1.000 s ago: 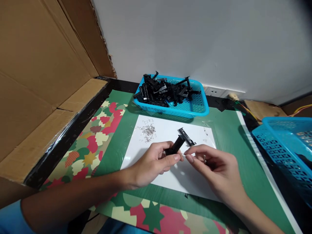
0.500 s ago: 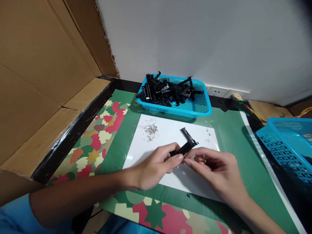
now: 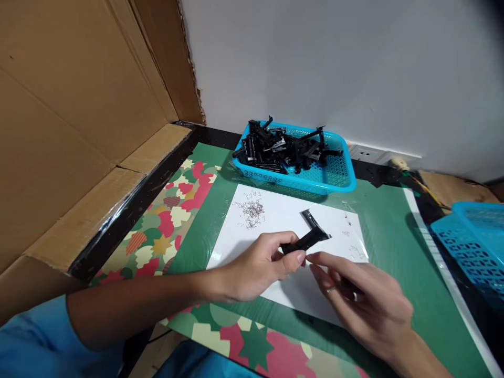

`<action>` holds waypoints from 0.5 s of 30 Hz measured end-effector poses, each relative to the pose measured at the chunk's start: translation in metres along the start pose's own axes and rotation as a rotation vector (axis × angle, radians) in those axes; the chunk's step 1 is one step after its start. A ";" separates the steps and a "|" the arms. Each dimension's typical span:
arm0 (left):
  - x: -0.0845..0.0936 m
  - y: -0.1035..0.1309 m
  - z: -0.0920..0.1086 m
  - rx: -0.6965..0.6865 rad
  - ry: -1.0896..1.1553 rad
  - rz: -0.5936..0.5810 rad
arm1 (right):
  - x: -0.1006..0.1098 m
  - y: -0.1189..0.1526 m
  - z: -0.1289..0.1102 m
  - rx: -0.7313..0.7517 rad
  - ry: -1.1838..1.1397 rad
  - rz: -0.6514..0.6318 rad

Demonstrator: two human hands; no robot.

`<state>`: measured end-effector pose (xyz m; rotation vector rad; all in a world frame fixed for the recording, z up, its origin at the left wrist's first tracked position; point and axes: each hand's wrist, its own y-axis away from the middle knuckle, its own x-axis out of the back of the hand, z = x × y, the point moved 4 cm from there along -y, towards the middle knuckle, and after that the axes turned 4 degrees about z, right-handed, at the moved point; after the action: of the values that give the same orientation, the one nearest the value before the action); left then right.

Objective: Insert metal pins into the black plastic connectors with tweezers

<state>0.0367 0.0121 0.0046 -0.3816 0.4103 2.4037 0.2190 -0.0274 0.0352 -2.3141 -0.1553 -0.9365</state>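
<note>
My left hand (image 3: 271, 265) grips a black plastic T-shaped part (image 3: 309, 239) between thumb and fingers, above the white sheet (image 3: 291, 289). The part's long crosspiece points up and away. My right hand (image 3: 366, 299) is close on the right, its index fingertip at the part's near end beside my left thumb. Its other fingers are curled, and a tiny shiny bit shows near the thumb; what it is I cannot make out. A pile of small bent metal wires (image 3: 252, 211) lies on the sheet's far left, with a few more wires (image 3: 357, 252) at its right.
Behind the sheet stands a blue basket (image 3: 295, 182) heaped with similar black parts (image 3: 275, 147). A second blue basket (image 3: 468, 252) is at the right edge. Cardboard (image 3: 86, 220) walls the left side. Sockets (image 3: 366, 153) and a plugged cable are at the wall.
My right thumb has come away from the index finger, and the hand has opened slightly beside the part. My left hand still grips the black part. The view has shifted a little left.
</note>
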 end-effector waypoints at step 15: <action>0.002 0.002 0.007 0.127 0.257 -0.023 | -0.004 -0.008 -0.004 -0.251 -0.279 -0.045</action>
<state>0.0331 0.0147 0.0108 -0.6363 0.6658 2.2986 0.2109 -0.0233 0.0383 -2.6792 -0.2171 -0.6819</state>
